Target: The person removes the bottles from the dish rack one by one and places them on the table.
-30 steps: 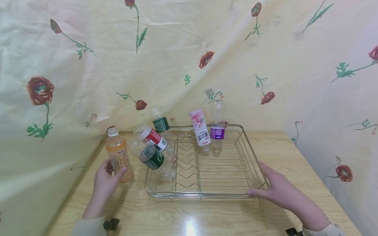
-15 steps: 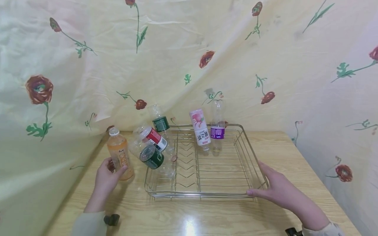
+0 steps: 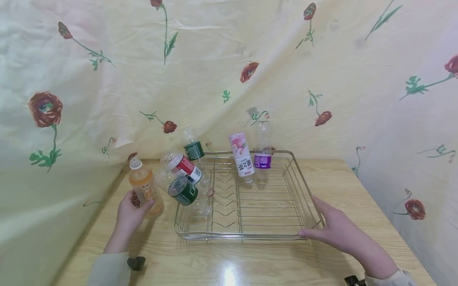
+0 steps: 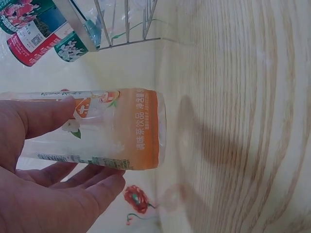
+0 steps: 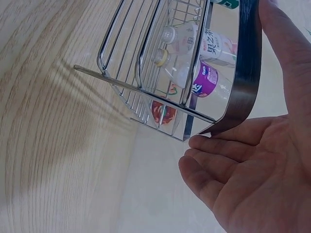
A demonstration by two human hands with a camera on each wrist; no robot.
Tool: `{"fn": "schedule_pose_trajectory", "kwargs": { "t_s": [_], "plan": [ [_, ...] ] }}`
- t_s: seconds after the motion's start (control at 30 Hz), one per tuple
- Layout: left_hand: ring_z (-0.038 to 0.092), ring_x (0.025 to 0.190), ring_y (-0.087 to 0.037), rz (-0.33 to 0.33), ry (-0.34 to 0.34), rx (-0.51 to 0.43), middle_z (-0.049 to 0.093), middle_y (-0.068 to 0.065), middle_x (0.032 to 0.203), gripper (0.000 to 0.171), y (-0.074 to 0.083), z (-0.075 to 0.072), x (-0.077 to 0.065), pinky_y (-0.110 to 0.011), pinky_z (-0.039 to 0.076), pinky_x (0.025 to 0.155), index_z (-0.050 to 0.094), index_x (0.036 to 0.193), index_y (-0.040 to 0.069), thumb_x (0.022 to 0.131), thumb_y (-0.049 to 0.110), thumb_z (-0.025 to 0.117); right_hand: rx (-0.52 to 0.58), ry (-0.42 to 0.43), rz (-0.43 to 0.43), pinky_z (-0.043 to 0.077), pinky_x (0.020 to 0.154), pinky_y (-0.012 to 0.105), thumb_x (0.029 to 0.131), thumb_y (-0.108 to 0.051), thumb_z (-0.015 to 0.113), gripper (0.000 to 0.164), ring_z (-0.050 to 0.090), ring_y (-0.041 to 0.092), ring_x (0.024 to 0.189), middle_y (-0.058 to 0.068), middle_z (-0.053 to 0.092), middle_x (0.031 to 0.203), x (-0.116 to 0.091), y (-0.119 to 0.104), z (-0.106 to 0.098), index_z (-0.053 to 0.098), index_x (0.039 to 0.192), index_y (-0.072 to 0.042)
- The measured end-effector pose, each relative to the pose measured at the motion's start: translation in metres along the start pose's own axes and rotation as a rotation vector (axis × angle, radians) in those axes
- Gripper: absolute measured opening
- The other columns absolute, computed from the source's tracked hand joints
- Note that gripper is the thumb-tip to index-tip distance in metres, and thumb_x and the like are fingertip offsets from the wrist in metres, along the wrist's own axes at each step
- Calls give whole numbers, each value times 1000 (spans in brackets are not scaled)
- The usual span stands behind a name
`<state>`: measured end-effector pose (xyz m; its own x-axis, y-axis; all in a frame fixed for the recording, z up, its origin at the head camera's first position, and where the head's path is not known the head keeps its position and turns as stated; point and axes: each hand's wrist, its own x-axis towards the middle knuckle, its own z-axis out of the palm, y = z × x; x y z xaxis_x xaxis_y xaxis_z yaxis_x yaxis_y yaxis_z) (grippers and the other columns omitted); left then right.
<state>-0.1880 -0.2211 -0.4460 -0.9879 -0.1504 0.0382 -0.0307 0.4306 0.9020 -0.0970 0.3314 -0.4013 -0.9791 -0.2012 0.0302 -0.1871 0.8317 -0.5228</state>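
My left hand [image 3: 129, 212] grips the lower part of a clear tea bottle with an orange label [image 3: 146, 188] and white cap, left of the wire dish rack [image 3: 243, 237]. The bottle leans with its cap to the left; its base [image 4: 161, 131] faces the wooden table in the left wrist view. My right hand [image 3: 336, 226] holds the rack's near right corner, thumb on the front rim and fingers outside the right side. In the right wrist view the curled fingers [image 5: 214, 170] are right at the metal band. Inside the rack, the pink-and-white labelled bottle [image 3: 242, 155] and purple-labelled bottle [image 3: 262, 161] stand cap down.
Several clear bottles overlap at the rack's left side, among them a red-and-white labelled one [image 3: 187, 167] and green-labelled ones, the nearest [image 3: 183, 190] jutting over the left rim. A flowered cloth [image 3: 214, 79] hangs behind the table [image 3: 200, 262].
My left hand has moved the orange-labelled bottle slightly away and to the right, and its base sits a little higher in view. The right hand and the rack stay put.
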Motion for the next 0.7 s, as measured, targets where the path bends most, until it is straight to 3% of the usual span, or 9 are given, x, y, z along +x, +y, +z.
{"fn": "schedule_pose_trajectory", "kwargs": {
  "t_s": [0.4,0.7],
  "plan": [
    [43,135,-50,19,-58,1,43,-38,144,64,0,1,8,-54,37,112,35,147,-13,96,3,69,20,9,0,35,104,70,76,-57,84,122,36,60,133,41,32,150,-2,0,1,24,151,18],
    [40,136,-51,-23,-90,-1,38,-39,147,67,-3,1,12,-55,38,111,30,150,-12,97,5,68,18,31,-15,33,106,70,75,-61,83,124,36,59,133,41,33,149,-1,0,1,25,150,19]
  ]
}}
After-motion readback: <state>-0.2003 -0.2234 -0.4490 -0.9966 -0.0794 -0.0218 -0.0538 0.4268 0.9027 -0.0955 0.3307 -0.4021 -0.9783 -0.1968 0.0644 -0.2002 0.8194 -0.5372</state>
